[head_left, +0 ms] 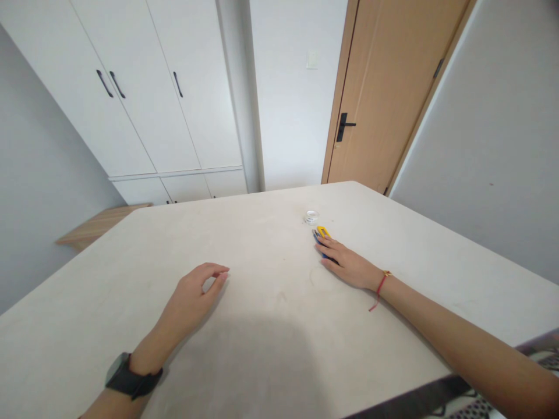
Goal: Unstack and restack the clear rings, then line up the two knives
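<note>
My right hand (343, 262) lies with fingers stretched out over several small tools on the white table (262, 343). From under its fingertips stick out a yellow plastic piece (322, 231), perhaps the end of a utility knife, and a blue tool (318, 238) with a metal tip. The fingers hide most of both, so their exact kinds cannot be told. Just beyond them stands a clear roll of tape (311, 217). My left hand (196, 294) rests on the table to the left, thumb and forefinger tips together in a loop, with nothing visible in it.
White cupboards (144, 87) and a wooden door (393, 87) stand behind the table. A wooden ledge (102, 224) shows past its far left corner. A patterned dark surface (476, 401) lies at the lower right, beneath my right forearm.
</note>
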Demonstrator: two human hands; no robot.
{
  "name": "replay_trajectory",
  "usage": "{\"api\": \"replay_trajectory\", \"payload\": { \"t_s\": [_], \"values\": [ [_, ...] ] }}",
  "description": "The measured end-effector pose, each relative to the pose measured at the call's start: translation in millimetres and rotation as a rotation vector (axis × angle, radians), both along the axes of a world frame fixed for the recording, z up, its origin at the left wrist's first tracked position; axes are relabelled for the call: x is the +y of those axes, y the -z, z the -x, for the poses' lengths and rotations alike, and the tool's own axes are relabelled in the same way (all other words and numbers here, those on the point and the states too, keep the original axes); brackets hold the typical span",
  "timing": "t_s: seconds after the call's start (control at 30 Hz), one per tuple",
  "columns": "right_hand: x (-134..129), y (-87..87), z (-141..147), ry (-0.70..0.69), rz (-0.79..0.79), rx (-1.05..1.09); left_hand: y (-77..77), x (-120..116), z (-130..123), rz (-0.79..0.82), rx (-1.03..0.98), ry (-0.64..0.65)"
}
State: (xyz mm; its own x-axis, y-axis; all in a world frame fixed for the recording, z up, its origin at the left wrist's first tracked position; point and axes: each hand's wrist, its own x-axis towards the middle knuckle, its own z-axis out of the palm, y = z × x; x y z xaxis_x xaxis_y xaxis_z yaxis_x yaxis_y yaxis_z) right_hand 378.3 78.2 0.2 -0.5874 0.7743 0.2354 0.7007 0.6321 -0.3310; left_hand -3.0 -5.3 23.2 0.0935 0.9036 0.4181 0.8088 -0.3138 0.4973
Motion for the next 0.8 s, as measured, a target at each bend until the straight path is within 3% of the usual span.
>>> {"api": "replay_trajectory", "payload": {
  "t_s": [0.8],
  "values": [
    [0.3,4.4,-1.2,0.054,0.01,0.047,2.8,1.9,3.1,-0.012,0.001,-0.002]
  ]
}}
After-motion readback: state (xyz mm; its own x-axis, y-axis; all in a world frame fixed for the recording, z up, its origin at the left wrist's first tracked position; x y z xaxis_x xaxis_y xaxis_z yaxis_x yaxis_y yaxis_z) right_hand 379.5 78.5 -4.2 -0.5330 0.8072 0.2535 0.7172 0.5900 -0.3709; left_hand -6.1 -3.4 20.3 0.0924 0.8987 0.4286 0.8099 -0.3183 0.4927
